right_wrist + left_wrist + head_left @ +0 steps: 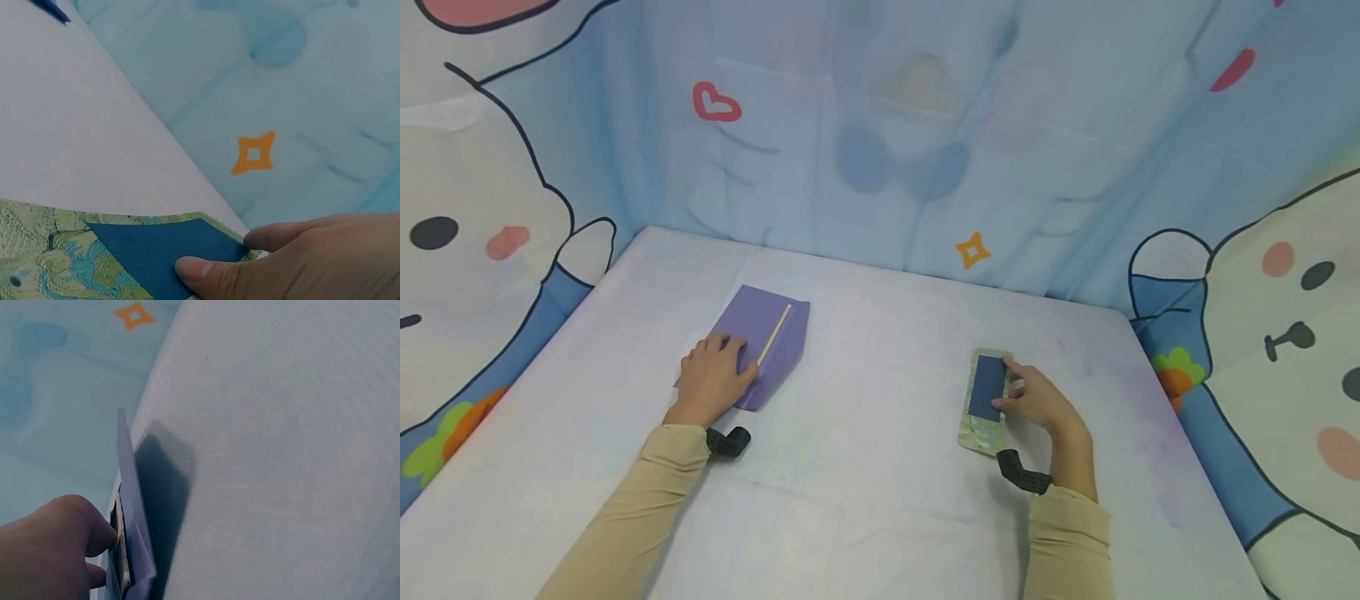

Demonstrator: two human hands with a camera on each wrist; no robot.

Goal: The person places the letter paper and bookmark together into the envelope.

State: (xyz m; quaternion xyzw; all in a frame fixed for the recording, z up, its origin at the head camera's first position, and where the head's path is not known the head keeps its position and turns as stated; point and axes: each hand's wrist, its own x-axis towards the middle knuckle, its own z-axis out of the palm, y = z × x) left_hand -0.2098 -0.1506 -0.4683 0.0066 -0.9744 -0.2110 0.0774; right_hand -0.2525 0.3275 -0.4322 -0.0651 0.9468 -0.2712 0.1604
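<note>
On the left of the head view lies a purple folded paper (786, 337), shaped like an envelope, with a narrow beige strip along it. My left hand (711, 377) rests on it, thumb near the strip. The left wrist view shows the purple paper (132, 512) edge-on, a brownish layer inside and one edge raised off the table. To the right, a green patterned piece (981, 435) with rounded corners bears a dark blue rectangle (986, 385). My right hand (1037, 402) pinches that rectangle at its right side, thumb on its face and index finger at its upper corner.
A white cloth-covered table (865, 467) spreads under both hands. Behind it hangs a light blue curtain (880, 167) with cartoon prints, and printed cartoon animals flank the table on both sides. A black wrist device (727, 442) sits on the left wrist, another on the right.
</note>
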